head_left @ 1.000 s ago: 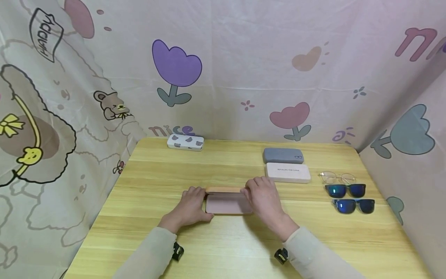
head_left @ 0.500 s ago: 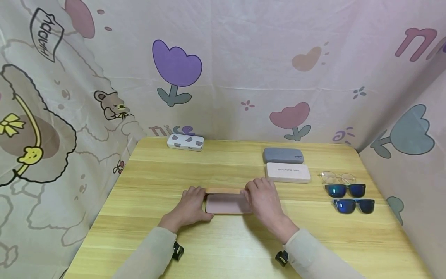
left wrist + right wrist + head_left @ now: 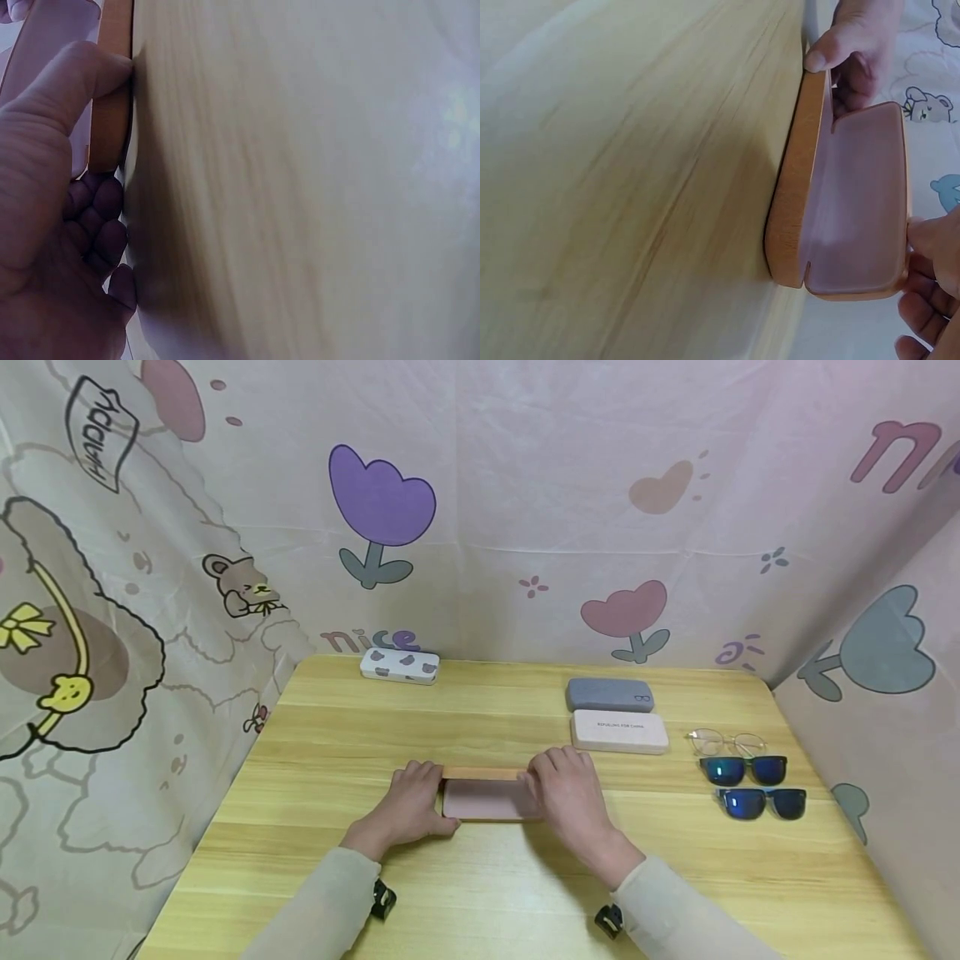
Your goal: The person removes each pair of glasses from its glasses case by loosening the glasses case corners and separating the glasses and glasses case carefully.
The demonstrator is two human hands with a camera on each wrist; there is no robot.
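Observation:
An orange-brown glasses case (image 3: 491, 799) with a pale pink lining lies on the table, its lid (image 3: 480, 773) raised at the back. Nothing shows on the visible lining. My left hand (image 3: 405, 802) holds the case's left end; in the left wrist view its thumb (image 3: 71, 79) presses the front side and the other fingers curl at the end. My right hand (image 3: 567, 793) pinches the lid near its right end. The right wrist view shows the lid standing steeply from the base, with the right thumb (image 3: 934, 236) at the lid's edge.
At the right lie clear eyeglasses (image 3: 727, 742) and two pairs of sunglasses (image 3: 744, 769) with blue lenses. A white glasses case (image 3: 619, 731) sits before a grey-blue one (image 3: 609, 695). A patterned white case (image 3: 400, 666) stands at the table's back left, near the curtain.
The lid has tilted slightly toward me, so its inner side shows less and its orange outside more. My right hand came slightly nearer with it; the left hand stayed still.

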